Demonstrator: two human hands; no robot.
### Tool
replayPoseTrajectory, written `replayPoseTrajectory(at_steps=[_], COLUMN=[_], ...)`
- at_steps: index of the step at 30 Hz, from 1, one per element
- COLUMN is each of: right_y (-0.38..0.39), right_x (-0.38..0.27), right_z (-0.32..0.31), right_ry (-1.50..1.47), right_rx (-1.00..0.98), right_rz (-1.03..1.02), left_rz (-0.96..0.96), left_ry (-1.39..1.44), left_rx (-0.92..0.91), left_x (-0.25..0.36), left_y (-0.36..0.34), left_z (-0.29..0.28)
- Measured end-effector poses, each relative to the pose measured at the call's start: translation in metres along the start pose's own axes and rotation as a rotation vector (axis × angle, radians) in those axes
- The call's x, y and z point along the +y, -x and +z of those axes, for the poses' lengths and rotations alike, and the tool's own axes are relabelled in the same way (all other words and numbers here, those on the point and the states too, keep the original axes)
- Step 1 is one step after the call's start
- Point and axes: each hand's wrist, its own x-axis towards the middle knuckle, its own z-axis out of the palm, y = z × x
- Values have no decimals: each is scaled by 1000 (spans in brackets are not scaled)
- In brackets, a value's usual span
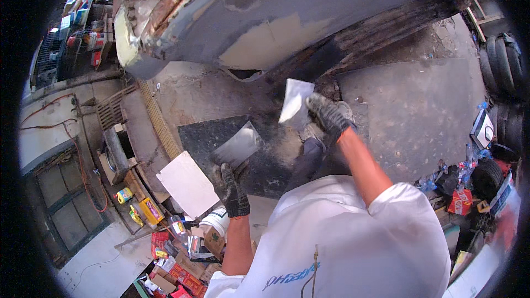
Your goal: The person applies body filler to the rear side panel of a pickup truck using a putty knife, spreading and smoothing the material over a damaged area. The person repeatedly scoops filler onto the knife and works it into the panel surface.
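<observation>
My left hand (232, 190), in a dark work glove, is closed on the lower edge of a thin grey rectangular sheet (238, 144). My right hand (329, 120), gloved the same way, grips a shiny, slightly bent rectangular sheet (295, 101) by its right side. The two sheets are apart, and their exact kind does not show. Ahead of them hangs a large grey body panel (331, 0) with a beige filler-like patch (270, 41) and a rusty edge at left. A white board (189, 184) lies just left of my left hand.
A white bucket (217, 219) stands below the board, beside a heap of boxes and bottles. Tyres (505, 63) are stacked at the far right, above plastic bottles and a red box (460, 202). A dark mat (270, 176) covers the floor near my legs.
</observation>
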Motion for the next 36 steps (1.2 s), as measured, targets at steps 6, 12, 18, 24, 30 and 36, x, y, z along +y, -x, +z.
replayPoseTrajectory(at_steps=[6,12,18,24,30,36], right_y=[-15,-16,-21,-10,-14,-7], right_x=[-113,-142,-152,-127,40,150], right_z=[-28,-29,-30,-23,10,62], right_ry=[-361,-427,-308,248,-223,-1334], right_rx=[-187,56,51,-153,-27,80], right_rz=[472,410,320,-34,329,976], left_rz=[153,361,364,766,160,-40], left_ry=[-327,-762,-806,-1030,-736,-583], left_rx=[-8,-94,-105,-264,-175,-82], left_x=[4,19,12,-8,-11,-7], left_y=[0,4,7,7,0,22], left_z=[11,5,4,-7,-35,-69])
